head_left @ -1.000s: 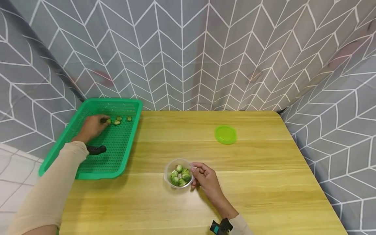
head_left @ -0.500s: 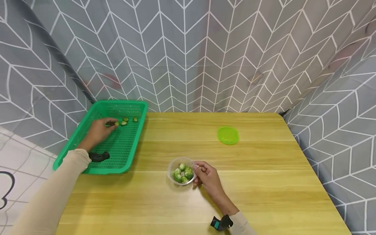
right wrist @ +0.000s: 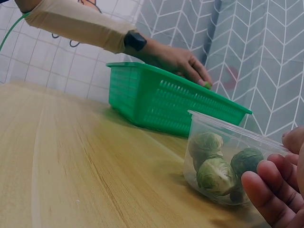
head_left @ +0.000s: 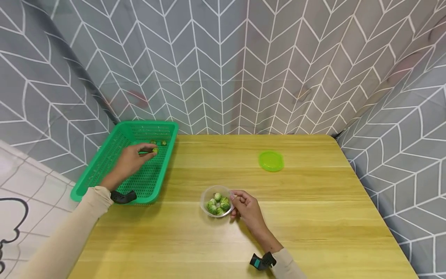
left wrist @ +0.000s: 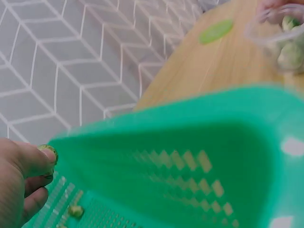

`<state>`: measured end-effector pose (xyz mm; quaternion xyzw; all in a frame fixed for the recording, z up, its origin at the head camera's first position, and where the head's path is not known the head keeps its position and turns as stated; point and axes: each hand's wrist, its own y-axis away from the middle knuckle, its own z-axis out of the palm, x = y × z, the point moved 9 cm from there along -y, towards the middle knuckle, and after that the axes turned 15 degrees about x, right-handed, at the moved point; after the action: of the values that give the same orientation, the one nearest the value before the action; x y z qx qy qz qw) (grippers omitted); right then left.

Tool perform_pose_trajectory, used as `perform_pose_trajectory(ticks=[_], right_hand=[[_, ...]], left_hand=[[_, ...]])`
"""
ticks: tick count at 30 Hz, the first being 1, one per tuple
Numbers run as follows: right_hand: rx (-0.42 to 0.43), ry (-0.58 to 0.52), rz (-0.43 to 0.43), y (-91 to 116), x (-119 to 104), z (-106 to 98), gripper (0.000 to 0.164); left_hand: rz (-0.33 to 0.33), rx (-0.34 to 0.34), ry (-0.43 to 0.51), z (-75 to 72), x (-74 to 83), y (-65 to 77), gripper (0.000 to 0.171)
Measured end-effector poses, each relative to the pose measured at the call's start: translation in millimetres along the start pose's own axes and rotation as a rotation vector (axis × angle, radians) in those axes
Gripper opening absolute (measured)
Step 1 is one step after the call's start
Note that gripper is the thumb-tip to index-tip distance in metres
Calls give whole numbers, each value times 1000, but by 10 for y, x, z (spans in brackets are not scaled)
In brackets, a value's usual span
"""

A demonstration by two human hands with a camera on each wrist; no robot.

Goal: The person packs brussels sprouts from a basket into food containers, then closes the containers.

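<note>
My left hand (head_left: 132, 159) is over the green plastic basket (head_left: 163, 172), pinching a Brussels sprout (head_left: 155, 150) between thumb and fingers. Up close in the left wrist view, this sprout (left wrist: 51, 154) shows at the fingertips, level with the basket's rim. A couple more sprouts (head_left: 163, 143) lie at the basket's far end, partly behind the fingers. With thumb and fingers, my right hand (head_left: 249, 211) holds the rim of a clear round plastic tub (head_left: 204, 202) on the table. Several Brussels sprouts (right wrist: 216, 175) sit inside the tub.
A bright green round lid (head_left: 271, 161) lies flat toward the back of the wooden table (head_left: 313, 217). Grey patterned curtains (head_left: 230, 69) hang behind the table and at its sides. The basket stands at the table's back left, its walls raised around the sprouts.
My left hand has moved right and lifted a Brussels sprout from those at the basket's far end. My right hand keeps its hold on the tub. The head view has shifted slightly.
</note>
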<state>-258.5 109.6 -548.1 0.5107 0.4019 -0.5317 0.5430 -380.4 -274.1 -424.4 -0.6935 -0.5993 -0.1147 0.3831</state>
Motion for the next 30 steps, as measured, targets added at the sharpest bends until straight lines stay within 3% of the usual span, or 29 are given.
perform_pose_trajectory(ticks=[9,17,30], right_hand=[[5,3,6,1,-1,2,40],[1,-5,9,4,-6,0,39],[11,-14,18,8,-19,1,36]], left_hand=[[7,-67,117,164,306,207,34],[4,-108,164,290,595,349,34],[8,-237,324,747,1025,598,27]])
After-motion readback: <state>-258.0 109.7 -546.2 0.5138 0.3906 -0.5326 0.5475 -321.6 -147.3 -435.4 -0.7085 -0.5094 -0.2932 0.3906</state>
